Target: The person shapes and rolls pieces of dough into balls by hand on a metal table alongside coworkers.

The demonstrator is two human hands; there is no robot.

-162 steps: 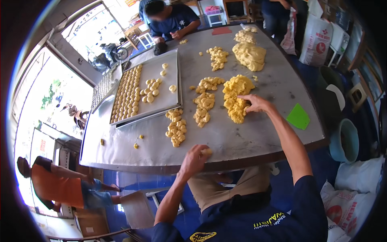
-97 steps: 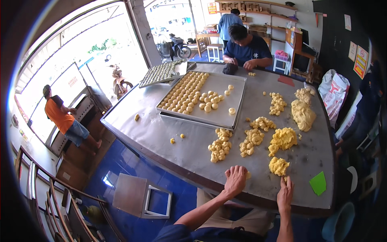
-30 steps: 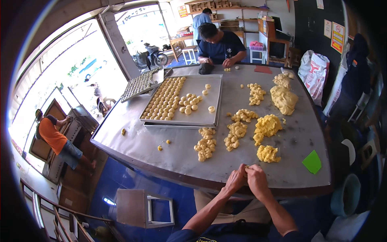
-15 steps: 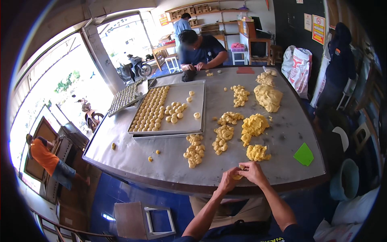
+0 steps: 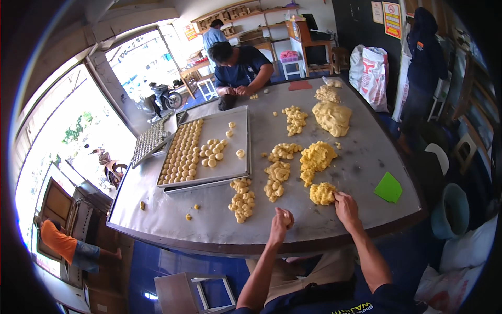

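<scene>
My right hand (image 5: 346,206) reaches to the edge of a small mound of crumbly yellow filling (image 5: 321,193), its fingertips pinched into it. Close to the table's near edge, my left hand (image 5: 282,220) is curled closed; what lies inside is mostly hidden by the fingers. Beyond the small mound sits a larger heap of the same yellow filling (image 5: 317,159). Left of these lie clusters of pale dough pieces (image 5: 276,178), with another cluster of dough pieces (image 5: 242,201) beside the tray. A metal tray (image 5: 230,157) holds rows of round dough balls (image 5: 180,152).
A green scraper (image 5: 388,187) lies at the right of the metal table (image 5: 355,178). Farther back rests a big dough lump (image 5: 332,119). Across the table a person (image 5: 241,68) works at a dark item. A blue-green bin (image 5: 450,212) stands off the right edge.
My hands were together over a small piece near the table edge. They have parted: the right moved forward to the yellow mound, the left shifted a little left. The view has tilted slightly.
</scene>
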